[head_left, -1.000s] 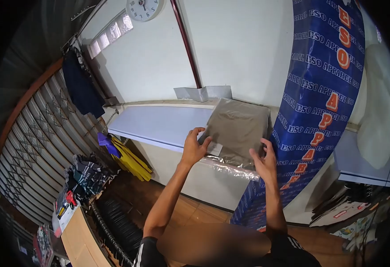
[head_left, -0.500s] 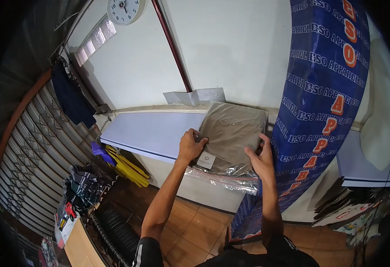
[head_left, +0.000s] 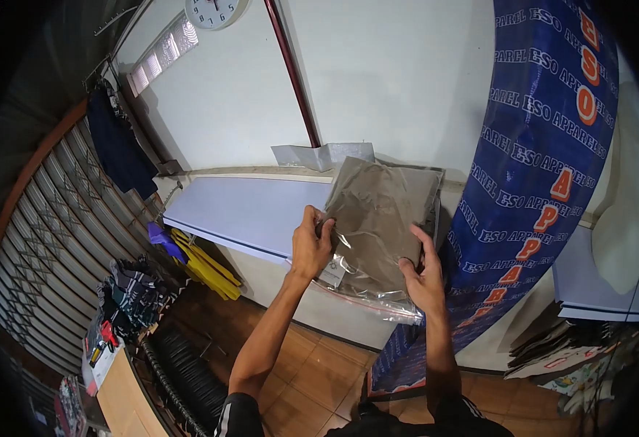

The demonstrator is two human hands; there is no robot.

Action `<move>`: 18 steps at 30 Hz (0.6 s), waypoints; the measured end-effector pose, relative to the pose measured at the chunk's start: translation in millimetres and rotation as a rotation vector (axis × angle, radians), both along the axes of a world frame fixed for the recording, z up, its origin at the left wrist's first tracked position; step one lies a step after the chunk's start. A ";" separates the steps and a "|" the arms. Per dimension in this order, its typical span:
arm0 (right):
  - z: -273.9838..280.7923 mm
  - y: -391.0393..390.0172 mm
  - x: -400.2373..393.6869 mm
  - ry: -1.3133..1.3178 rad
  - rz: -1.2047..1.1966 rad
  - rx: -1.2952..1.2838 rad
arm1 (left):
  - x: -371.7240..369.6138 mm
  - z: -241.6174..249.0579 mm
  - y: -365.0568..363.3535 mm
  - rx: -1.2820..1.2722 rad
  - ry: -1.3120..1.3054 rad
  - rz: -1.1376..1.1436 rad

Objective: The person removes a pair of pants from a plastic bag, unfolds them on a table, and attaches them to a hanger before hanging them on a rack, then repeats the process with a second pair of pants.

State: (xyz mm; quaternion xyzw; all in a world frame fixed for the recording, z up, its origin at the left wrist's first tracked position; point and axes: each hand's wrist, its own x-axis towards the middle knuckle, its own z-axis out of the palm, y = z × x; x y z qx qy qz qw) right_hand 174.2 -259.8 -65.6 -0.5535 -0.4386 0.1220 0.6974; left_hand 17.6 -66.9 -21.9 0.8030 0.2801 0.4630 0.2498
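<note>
Garment in clear film, held in a person's bare hands at the bench [head_left: 246,207]. The bagged garment [head_left: 374,211], folded and grey-brown, is at the bench's right end, its near edge reaching past the front; a pale card [head_left: 332,275] shows through the film near its left front corner, and a reddish seal line [head_left: 363,304] runs along the loose front flap. The left hand [head_left: 310,247] has its grip closed on the film at the left edge, thumb above. The right hand [head_left: 425,280] is beside the right edge, thumb and forefinger parted, apparently touching the film; whether this grip clasps it cannot be told. Just changed: the upper piece has gone askew, and more of a second film-wrapped piece [head_left: 430,182] shows beyond its far right corner. This suggests that the upper piece is handled separately from what lies under it. Behind the bench, a folded silvery sheet [head_left: 297,156] stands against the wall; to the bench's right rises a blue lettered banner [head_left: 530,167]. Below its left end hangs a yellow garment [head_left: 206,269]; farther left is a folding metal gate [head_left: 39,240].
</note>
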 end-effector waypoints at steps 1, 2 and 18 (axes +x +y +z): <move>-2.9 -1.3 -4.8 -0.024 -0.003 0.006 | -8.5 1.8 -5.3 -0.025 -0.022 -0.004; -4.7 -2.0 -10.4 -0.051 -0.003 0.013 | -18.1 3.1 -10.5 -0.048 -0.047 -0.004; -37.3 -45.7 -229.5 -0.097 0.772 -0.291 | -336.4 -96.2 -201.1 -0.216 -0.213 0.758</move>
